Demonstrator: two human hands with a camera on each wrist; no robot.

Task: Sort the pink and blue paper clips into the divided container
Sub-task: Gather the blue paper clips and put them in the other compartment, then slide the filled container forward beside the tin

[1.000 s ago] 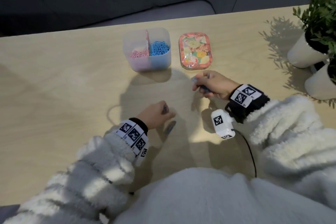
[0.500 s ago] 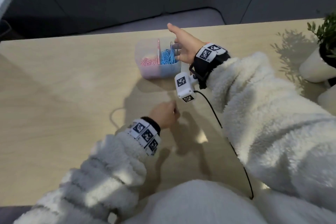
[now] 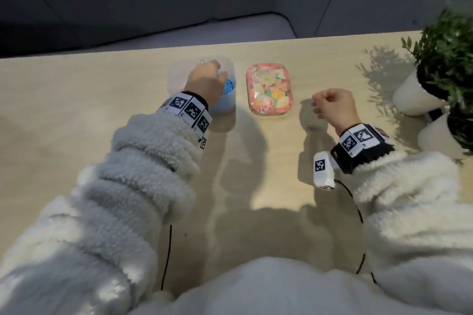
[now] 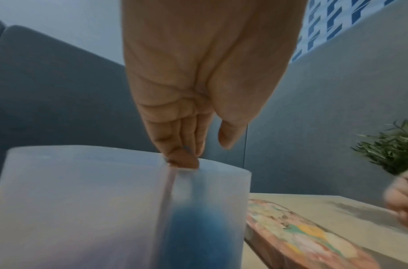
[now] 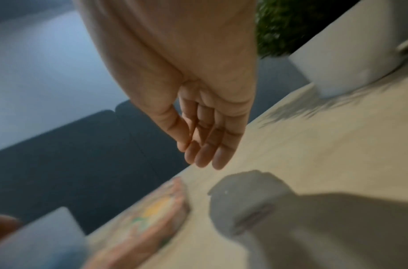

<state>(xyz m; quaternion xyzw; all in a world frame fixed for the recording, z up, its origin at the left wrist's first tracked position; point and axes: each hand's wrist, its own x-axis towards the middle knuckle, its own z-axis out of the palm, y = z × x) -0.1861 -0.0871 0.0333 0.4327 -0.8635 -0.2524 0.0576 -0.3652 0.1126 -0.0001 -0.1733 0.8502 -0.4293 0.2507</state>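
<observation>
The divided container [image 3: 225, 103] sits near the tabletop's [image 3: 76, 110] far edge, with bare wood toward the person. The left hand [image 3: 204, 79] hangs over it; the left wrist view shows its fingers [image 4: 184, 160] straight, at the divider, above blue paper clips [image 4: 196, 234]. Pink clips are hidden. The right hand [image 3: 332, 105] hovers loosely curled, holding nothing, between a floral tin [image 3: 268, 89] and potted plants [image 3: 445, 59].

A floral tin [image 3: 270, 89] lies flat on the wooden table [image 3: 76, 100]; potted plants [image 3: 445, 64] (white pots) stand far right.
</observation>
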